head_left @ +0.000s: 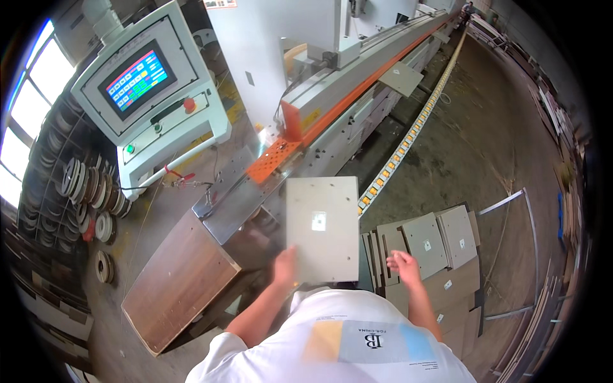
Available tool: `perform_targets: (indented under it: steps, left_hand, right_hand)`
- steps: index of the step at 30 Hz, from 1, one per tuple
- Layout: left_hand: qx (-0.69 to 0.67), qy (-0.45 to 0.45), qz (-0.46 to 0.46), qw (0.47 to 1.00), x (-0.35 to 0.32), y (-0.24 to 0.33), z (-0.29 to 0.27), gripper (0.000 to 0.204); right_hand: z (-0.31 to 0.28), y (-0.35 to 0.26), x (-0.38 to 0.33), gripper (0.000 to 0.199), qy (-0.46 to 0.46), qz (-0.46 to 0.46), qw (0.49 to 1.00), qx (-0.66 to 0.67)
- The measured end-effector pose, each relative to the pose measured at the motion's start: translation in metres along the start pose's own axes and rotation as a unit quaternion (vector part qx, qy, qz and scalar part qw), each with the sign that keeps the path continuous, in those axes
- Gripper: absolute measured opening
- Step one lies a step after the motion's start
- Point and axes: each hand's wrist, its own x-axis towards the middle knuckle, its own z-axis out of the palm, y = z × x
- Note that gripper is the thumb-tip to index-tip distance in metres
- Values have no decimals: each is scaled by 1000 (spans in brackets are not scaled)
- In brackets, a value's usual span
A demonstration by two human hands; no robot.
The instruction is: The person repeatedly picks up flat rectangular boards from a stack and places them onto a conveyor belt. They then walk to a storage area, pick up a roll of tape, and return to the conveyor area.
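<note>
in the head view, the only 1 here, a pale panel (335,239) lies before the person's white shirt (290,341), between a wood-grained box (182,287) on the left and stacked boards (424,246) on the right. its far end is near the perforated orange plate (273,161) of the machine (246,45). what bears its weight cannot be told.

the likeliest trouble is the panel tipping or sliding: just 1 of the 2 hands is at it, low on 1 side, so the far right corner could swing down if the support beneath is slight. a sharp turn of the wrist might also knock a corner against the orange plate and chip it, and a careless sweep on the right could shift the stacked boards.

the left hand (285,265) is at the panel's lower left edge, forearm slanting up and inward; it is blurred, and whether it is clamped on the edge or merely rests there cannot be told. the right hand (403,263) is raised apart from the panel, by the stacked boards, forearm steep, fingers curled; no held thing shows, and whether fingertips and thumb meet is unclear.
</note>
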Motion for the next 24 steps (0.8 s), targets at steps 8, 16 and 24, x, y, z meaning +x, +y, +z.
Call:
perform_targets:
  steps: [8, 16, 24]
  left_hand:
    - [-218, 86, -95, 968, -5, 54, -18, 40]
    - [-263, 131, -125, 948, 37, 59, -16, 50]
    - [-328, 74, -100, 936, 54, 74, 12, 44]
  right_hand:
    - [-1, 82, -25, 34, -51, 90, 977, -188]
    - [-43, 141, -29, 33, -69, 115, 979, -153]
    - [-60, 178, -54, 28, 0, 155, 984, -84]
